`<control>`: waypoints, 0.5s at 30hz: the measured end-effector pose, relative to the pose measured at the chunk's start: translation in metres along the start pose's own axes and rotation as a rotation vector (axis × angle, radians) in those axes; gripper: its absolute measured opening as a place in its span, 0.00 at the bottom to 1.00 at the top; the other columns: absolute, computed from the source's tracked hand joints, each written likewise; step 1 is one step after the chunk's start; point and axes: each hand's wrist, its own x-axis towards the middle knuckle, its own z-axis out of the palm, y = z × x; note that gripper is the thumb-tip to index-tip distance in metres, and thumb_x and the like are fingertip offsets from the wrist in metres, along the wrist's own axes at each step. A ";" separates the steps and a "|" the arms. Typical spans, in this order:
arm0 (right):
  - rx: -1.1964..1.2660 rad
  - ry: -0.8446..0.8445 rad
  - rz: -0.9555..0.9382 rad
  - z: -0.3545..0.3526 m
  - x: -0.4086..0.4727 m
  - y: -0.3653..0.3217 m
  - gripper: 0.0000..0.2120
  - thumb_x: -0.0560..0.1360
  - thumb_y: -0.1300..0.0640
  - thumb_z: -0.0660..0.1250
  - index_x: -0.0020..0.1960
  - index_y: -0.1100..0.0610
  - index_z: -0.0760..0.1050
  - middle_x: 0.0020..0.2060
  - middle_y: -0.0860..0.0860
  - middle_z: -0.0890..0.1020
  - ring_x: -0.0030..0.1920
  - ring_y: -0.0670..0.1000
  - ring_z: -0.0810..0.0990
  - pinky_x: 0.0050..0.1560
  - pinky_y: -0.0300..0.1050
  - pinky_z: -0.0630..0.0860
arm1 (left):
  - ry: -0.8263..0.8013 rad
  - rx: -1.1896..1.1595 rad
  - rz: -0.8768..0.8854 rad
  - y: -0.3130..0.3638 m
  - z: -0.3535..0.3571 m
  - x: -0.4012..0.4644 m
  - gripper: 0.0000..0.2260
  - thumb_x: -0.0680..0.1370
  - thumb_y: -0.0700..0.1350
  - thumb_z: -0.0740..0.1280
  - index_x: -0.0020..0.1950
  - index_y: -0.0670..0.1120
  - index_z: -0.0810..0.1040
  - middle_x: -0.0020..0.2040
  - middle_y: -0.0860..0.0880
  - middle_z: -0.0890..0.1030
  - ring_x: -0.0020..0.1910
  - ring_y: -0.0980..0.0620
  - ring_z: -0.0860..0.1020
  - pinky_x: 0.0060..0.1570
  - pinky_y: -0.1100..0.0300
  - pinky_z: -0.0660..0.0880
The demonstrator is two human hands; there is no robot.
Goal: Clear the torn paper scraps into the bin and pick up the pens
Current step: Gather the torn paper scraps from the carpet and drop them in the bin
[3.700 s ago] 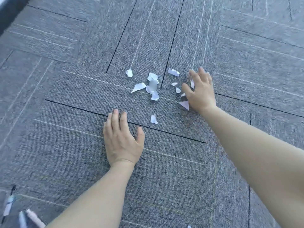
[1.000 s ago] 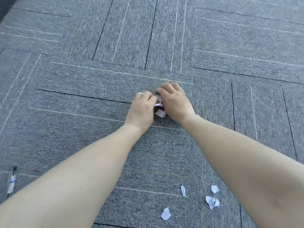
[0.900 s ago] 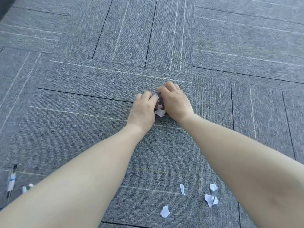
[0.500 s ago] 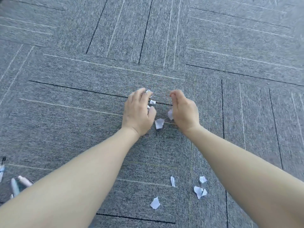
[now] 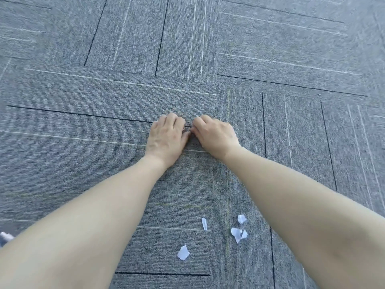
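My left hand (image 5: pixel 166 138) and my right hand (image 5: pixel 214 135) rest side by side on the grey carpet. Their fingers are curled down and the thumbs touch. The torn scraps that lay between them are hidden under the palms and fingers. Several white paper scraps lie loose nearer to me: a narrow strip (image 5: pixel 204 224), a small piece (image 5: pixel 241 218), a folded pair (image 5: pixel 238 234) and a larger piece (image 5: pixel 183 252). A white pen tip (image 5: pixel 5 236) shows at the far left edge, mostly hidden by my left forearm.
Grey carpet tiles (image 5: pixel 291 59) with dark and pale stripes fill the view. No bin is in view. My forearms cross the lower half of the frame on either side of the loose scraps.
My hands were apart half a second ago with scraps showing between them. They have closed together over those scraps. The view has shifted slightly, and the pens at the left are almost out of sight.
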 end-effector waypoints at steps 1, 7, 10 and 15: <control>-0.001 -0.031 0.008 -0.003 0.002 0.000 0.15 0.83 0.47 0.54 0.51 0.57 0.70 0.45 0.54 0.79 0.44 0.59 0.80 0.35 0.48 0.67 | 0.014 -0.016 -0.020 -0.001 0.000 0.002 0.12 0.80 0.51 0.58 0.53 0.43 0.72 0.50 0.43 0.74 0.49 0.43 0.71 0.48 0.50 0.68; 0.192 -0.047 0.248 -0.015 -0.020 0.006 0.25 0.83 0.45 0.53 0.30 0.53 0.64 0.27 0.48 0.71 0.29 0.50 0.72 0.33 0.43 0.65 | -0.056 0.059 0.067 -0.014 -0.007 0.008 0.15 0.82 0.50 0.56 0.45 0.41 0.75 0.41 0.42 0.80 0.37 0.42 0.79 0.32 0.57 0.65; 0.391 0.025 0.427 -0.024 -0.049 0.025 0.26 0.82 0.46 0.55 0.27 0.54 0.62 0.23 0.48 0.67 0.24 0.48 0.64 0.29 0.43 0.62 | -0.078 -0.016 -0.016 -0.013 -0.012 -0.002 0.17 0.81 0.50 0.56 0.35 0.45 0.71 0.33 0.45 0.77 0.32 0.44 0.74 0.31 0.58 0.64; 0.546 -0.103 0.503 -0.045 -0.086 0.047 0.24 0.80 0.45 0.60 0.29 0.55 0.64 0.23 0.48 0.68 0.23 0.48 0.62 0.27 0.40 0.62 | 0.092 -0.376 -0.375 -0.009 -0.040 -0.034 0.23 0.81 0.51 0.56 0.27 0.46 0.62 0.24 0.49 0.66 0.25 0.49 0.65 0.26 0.56 0.58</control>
